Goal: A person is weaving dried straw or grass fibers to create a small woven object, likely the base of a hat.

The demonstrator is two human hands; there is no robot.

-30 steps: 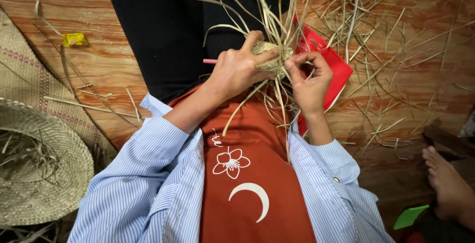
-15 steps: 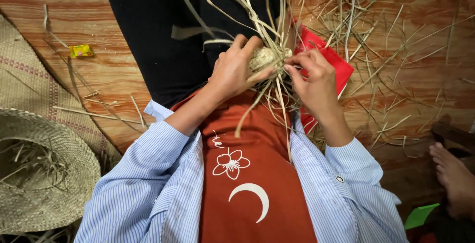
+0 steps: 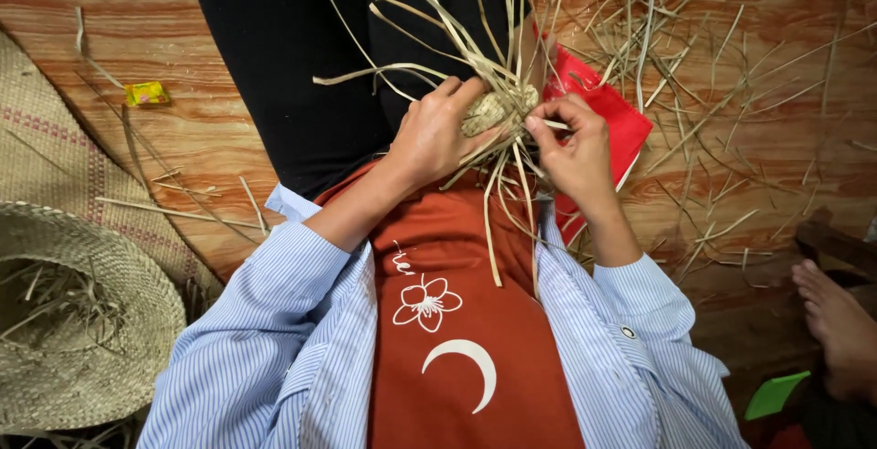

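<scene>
Over the lap, the left hand [image 3: 438,134] wraps around a small woven bundle [image 3: 498,109], steadying it. Just beside it, the right hand [image 3: 571,143] pinches one straw [image 3: 555,126] taut. Loose strands [image 3: 438,20] fan away beyond both hands.

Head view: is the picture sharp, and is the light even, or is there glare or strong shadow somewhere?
Head view: the light is soft and even, with no glare on the wooden floor; the left hand, the right hand and the woven straw piece look sharp; shadows are faint, deepest in the bottom right corner beside a foot; the frame edges bend slightly, as with a wide lens.
</scene>
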